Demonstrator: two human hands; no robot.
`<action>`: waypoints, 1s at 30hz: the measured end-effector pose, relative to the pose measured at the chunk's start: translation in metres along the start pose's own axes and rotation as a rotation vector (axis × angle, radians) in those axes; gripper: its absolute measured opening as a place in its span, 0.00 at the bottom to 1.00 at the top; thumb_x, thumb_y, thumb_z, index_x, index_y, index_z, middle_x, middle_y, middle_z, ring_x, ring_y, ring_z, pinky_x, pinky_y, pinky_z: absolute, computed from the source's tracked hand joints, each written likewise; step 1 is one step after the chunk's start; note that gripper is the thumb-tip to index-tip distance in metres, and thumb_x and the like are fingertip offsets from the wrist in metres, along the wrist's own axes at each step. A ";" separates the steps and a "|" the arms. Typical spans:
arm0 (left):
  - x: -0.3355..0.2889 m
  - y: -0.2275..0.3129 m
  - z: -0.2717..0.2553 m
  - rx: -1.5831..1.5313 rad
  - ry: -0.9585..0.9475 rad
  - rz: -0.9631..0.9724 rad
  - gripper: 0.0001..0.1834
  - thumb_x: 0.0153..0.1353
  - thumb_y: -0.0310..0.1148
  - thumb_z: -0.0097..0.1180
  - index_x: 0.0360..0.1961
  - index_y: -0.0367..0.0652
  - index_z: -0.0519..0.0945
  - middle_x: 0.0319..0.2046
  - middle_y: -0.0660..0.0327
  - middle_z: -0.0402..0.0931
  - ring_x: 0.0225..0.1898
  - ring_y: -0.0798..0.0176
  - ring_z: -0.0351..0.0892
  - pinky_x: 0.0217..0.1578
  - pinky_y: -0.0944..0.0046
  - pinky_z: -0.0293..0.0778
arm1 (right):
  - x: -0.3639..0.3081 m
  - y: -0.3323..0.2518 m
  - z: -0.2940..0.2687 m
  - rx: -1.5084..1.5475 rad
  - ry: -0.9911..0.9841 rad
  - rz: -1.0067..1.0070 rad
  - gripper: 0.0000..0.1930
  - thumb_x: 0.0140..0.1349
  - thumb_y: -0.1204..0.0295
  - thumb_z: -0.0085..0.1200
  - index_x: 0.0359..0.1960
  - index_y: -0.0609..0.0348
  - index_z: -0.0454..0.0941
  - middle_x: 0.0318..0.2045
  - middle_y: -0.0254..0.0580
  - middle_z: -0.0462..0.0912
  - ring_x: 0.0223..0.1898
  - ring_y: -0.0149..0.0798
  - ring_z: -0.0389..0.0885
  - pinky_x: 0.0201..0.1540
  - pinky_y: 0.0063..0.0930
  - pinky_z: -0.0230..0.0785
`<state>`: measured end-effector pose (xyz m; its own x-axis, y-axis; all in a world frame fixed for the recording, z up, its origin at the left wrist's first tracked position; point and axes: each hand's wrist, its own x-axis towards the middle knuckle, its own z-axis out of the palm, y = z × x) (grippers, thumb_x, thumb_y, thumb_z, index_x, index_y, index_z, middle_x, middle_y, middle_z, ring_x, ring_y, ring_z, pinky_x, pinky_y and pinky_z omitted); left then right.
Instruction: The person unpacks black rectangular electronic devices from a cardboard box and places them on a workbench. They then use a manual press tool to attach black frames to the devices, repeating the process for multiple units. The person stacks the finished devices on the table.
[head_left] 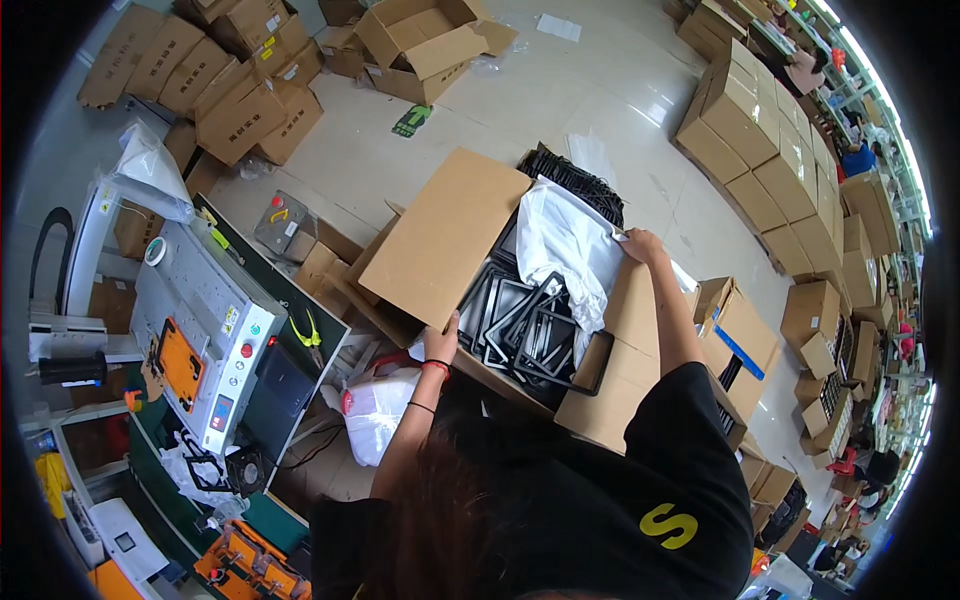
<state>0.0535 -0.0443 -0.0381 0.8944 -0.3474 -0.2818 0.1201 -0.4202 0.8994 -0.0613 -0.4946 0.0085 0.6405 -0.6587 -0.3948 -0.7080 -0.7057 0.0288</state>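
Observation:
An open cardboard box (478, 378) stands in front of me, with several black rectangular frames (532, 325) lying jumbled inside. A white plastic liner (570, 235) is bunched over its far side and drapes down across some of the frames. My left hand (440, 345) is closed on the near corner of the large left flap (447, 235), its thumb on top and its other fingers mostly hidden. At the far right corner, my right hand (643, 246) pinches the edge of the white liner, close to the right flap (622, 345).
A workbench machine (205, 320) with buttons stands on the left, near green-handled pliers (313, 335). A white plastic bag (382, 412) sits below my left hand. Black wire-like items (575, 183) lie beyond the box. Stacked cartons (765, 150) line the right; more boxes (240, 100) lean far left.

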 end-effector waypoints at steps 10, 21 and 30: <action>-0.038 0.002 0.021 -0.065 0.307 0.010 0.10 0.58 0.31 0.59 0.38 0.35 0.81 0.34 0.49 0.82 0.36 0.52 0.82 0.38 0.58 0.73 | -0.042 0.014 0.015 0.007 0.229 -0.028 0.19 0.52 0.68 0.50 0.48 0.44 0.79 0.36 0.52 0.83 0.39 0.55 0.81 0.42 0.46 0.74; -0.054 0.048 0.010 -0.069 0.392 0.132 0.12 0.55 0.21 0.53 0.40 0.37 0.81 0.36 0.46 0.81 0.39 0.46 0.80 0.39 0.57 0.74 | -0.084 0.033 -0.042 -0.037 0.476 -0.010 0.21 0.54 0.67 0.57 0.52 0.45 0.76 0.37 0.48 0.83 0.38 0.54 0.81 0.41 0.45 0.73; -0.063 0.027 -0.014 -0.069 0.515 0.176 0.11 0.60 0.30 0.55 0.40 0.33 0.80 0.33 0.47 0.81 0.37 0.47 0.80 0.41 0.55 0.72 | -0.041 -0.049 -0.031 0.009 0.466 -0.112 0.21 0.53 0.67 0.54 0.51 0.41 0.77 0.34 0.50 0.83 0.36 0.54 0.82 0.39 0.45 0.74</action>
<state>0.0066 -0.0222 0.0086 0.9967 0.0548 0.0592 -0.0378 -0.3312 0.9428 -0.0438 -0.4412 0.0519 0.7768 -0.6270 0.0586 -0.6281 -0.7781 0.0008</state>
